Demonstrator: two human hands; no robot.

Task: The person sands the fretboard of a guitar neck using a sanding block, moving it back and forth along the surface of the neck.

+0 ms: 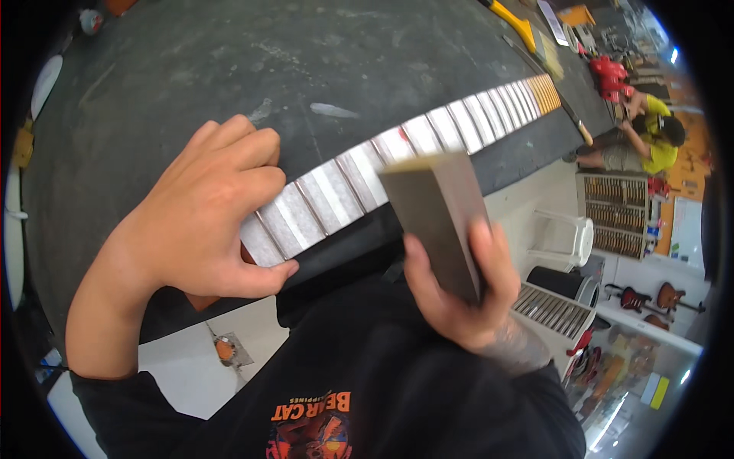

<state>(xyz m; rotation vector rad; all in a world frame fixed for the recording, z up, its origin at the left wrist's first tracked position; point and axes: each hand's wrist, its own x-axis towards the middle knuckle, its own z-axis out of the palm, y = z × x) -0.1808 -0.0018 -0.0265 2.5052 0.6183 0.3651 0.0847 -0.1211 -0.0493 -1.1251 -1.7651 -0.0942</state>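
A guitar neck (417,136) lies slantwise on the dark workbench, its frets showing between strips of whitish covering, with a bare golden stretch at the far right end. My left hand (210,203) is wrapped around the near left end, thumb along the front edge and fingers curled over the far side. In my right hand (474,294) is a dark grey sanding block (436,218), pinched between thumb and fingers. The block is tilted and overlaps the middle of the neck's near edge in the head view; whether it touches the frets I cannot tell.
A yellow-handled brush (516,23) and a wooden-handled tool (579,128) lie by the neck's far end. Beyond the bench, a person in a yellow shirt (657,157) works near red equipment (609,75). A white stool (563,236) stands at right, with guitars (636,300) beyond.
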